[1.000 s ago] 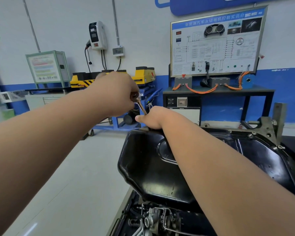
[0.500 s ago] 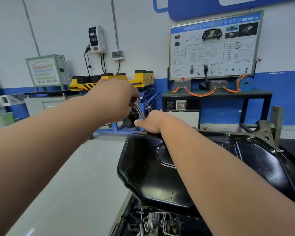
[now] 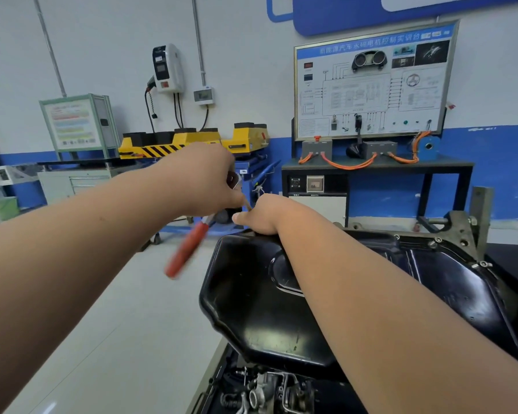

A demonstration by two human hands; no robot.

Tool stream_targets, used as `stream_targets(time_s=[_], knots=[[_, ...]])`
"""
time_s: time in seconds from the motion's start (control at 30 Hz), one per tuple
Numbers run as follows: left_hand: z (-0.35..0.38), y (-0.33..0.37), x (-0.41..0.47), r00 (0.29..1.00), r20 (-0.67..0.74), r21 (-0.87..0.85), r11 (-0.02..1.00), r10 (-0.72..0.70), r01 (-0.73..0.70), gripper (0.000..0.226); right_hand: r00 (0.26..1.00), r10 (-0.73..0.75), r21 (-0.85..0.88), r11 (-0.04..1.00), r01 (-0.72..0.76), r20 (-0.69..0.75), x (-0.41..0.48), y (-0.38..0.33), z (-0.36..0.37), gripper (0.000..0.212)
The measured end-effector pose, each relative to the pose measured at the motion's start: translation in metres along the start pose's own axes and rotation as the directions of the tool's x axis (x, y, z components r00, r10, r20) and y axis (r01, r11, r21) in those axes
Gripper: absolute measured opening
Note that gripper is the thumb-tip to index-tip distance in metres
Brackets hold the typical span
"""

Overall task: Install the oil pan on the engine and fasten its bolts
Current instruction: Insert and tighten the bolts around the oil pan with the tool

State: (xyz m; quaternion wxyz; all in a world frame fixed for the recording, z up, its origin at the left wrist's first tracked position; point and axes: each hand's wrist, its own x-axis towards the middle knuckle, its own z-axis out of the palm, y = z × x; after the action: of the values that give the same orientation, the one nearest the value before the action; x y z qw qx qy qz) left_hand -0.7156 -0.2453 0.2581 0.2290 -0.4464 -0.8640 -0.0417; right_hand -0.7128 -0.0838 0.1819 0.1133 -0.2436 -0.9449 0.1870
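From the head camera, the black pan [image 3: 266, 309] sits on top of the engine [image 3: 266, 392], low in the middle of the view. The left hand [image 3: 204, 180] is curled round a wrench [image 3: 186, 252], whose blurred red handle sticks out below it, just beyond the pan's far rim. The right hand [image 3: 259, 216] rests on that rim, thumb out and fingers hidden, so I cannot tell its grip

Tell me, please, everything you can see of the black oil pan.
The oil pan is glossy black, apparently pressed metal, with a deep rounded sump at left and a shallower stepped part at right. It sits sump-up on the engine, bolt heads showing along its far flange. The right hand rests at its far rim.
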Motion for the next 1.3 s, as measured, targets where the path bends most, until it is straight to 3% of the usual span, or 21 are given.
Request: stream_targets(time_s=[0.07, 0.2, 0.27, 0.37, 0.63, 0.73, 0.8, 0.87, 0.9, 0.97, 1.03, 1.1, 1.2, 1.27, 1.3], knots=[[-0.003, 0.001, 0.0, 0.995, -0.038, 0.031, 0.996, 0.087, -0.086, 0.02, 1.0, 0.009, 0.035, 0.999, -0.008, -0.005, -0.001, 0.0, -0.002, 0.045], [0.003, -0.004, -0.002, 0.978, -0.079, 0.129, 0.975, 0.195, -0.184, 0.036, 1.0, -0.011, 0.032, 0.999, 0.01, 0.022, -0.003, 0.0, -0.004, 0.044], [0.007, -0.01, -0.004, 0.987, -0.101, 0.08, 0.99, 0.127, -0.12, 0.03, 0.999, -0.025, 0.019, 1.0, 0.024, 0.039, -0.003, -0.002, -0.004, 0.044], [0.011, -0.015, -0.001, 0.998, -0.01, 0.034, 0.997, -0.069, 0.069, 0.062, 0.998, -0.015, -0.009, 1.0, 0.016, 0.066, -0.008, -0.009, -0.004, 0.046], [0.011, -0.009, 0.004, 0.986, -0.079, -0.064, 0.987, -0.149, 0.144, 0.064, 0.997, 0.019, -0.013, 1.0, -0.018, 0.072, -0.011, -0.01, -0.007, 0.049], [0.009, -0.006, 0.001, 0.964, 0.079, -0.221, 0.938, -0.254, 0.266, 0.061, 0.998, 0.015, -0.012, 1.0, -0.014, 0.064, -0.011, -0.006, -0.003, 0.045], [0.009, -0.004, 0.0, 0.895, 0.305, -0.449, 0.78, -0.326, 0.437, 0.058, 0.995, -0.034, 0.084, 0.996, 0.027, 0.089, -0.016, -0.001, -0.001, 0.04], [0.007, -0.003, 0.0, 0.846, 0.43, -0.567, 0.635, -0.314, 0.524, 0.051, 0.986, -0.049, 0.227, 0.974, 0.011, 0.159, -0.02, 0.0, -0.001, 0.036], [0.007, -0.003, 0.0, 0.842, 0.449, -0.586, 0.613, -0.297, 0.529, 0.048, 0.984, -0.029, 0.268, 0.963, -0.02, 0.176, -0.022, -0.001, -0.004, 0.035], [0.005, -0.003, -0.001, 0.864, 0.434, -0.583, 0.652, -0.255, 0.485, 0.048, 0.994, 0.013, 0.116, 0.993, -0.025, 0.105, -0.015, -0.004, -0.004, 0.038], [0.0, -0.003, -0.005, 0.926, 0.325, -0.447, 0.831, -0.193, 0.331, 0.051, 0.999, -0.006, -0.003, 1.0, 0.006, 0.036, -0.008, -0.006, -0.002, 0.041], [-0.005, -0.005, -0.005, 0.981, 0.179, -0.084, 0.993, -0.071, 0.088, 0.044, 0.999, -0.031, -0.03, 0.999, 0.032, 0.038, -0.004, -0.003, 0.0, 0.043], [-0.011, -0.008, -0.004, 0.992, 0.042, 0.372, 0.92, 0.116, -0.123, 0.021, 0.999, -0.023, 0.001, 1.0, 0.023, 0.043, -0.004, -0.002, 0.0, 0.045], [-0.008, -0.007, -0.004, 0.982, -0.033, 0.411, 0.898, 0.186, -0.157, 0.019, 0.999, -0.021, 0.017, 1.0, 0.021, 0.03, -0.004, -0.002, 0.0, 0.044], [-0.006, -0.005, -0.005, 0.984, -0.063, 0.341, 0.93, 0.169, -0.138, 0.02, 0.999, -0.024, 0.012, 1.0, 0.023, 0.022, -0.003, -0.002, 0.0, 0.044]])
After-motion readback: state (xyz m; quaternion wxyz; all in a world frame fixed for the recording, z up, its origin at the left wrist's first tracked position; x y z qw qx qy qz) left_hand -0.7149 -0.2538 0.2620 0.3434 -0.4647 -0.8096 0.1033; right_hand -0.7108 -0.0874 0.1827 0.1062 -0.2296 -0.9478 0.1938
